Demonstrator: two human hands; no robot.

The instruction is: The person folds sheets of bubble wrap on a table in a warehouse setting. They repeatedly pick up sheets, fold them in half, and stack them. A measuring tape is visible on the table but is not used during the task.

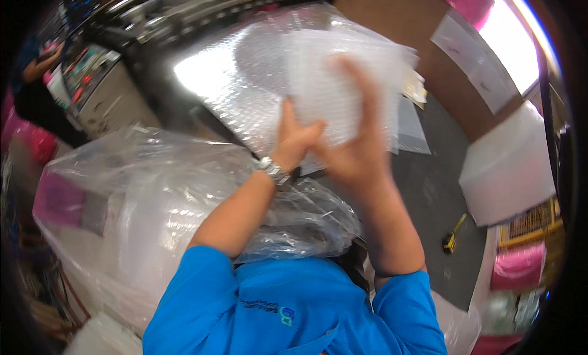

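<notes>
A stack of clear bubble-wrap sheets is in front of me, lying over a larger, shiny bubble-wrap sheet. My left hand, with a metal watch on its wrist, is closed at the stack's near left edge, its thumb pointing up. My right hand is over the stack's near right part, blurred by motion. Its fingers reach upward and stand apart from the thumb. Whether its fingertips touch the sheets is hard to see. Against my front and left lies a big clear plastic bag with sheets inside.
A yellow and black tape measure lies on the dark tabletop at right. White sheets and a brown board stand beyond it. A machine with rollers runs along the back. Another person stands at far left.
</notes>
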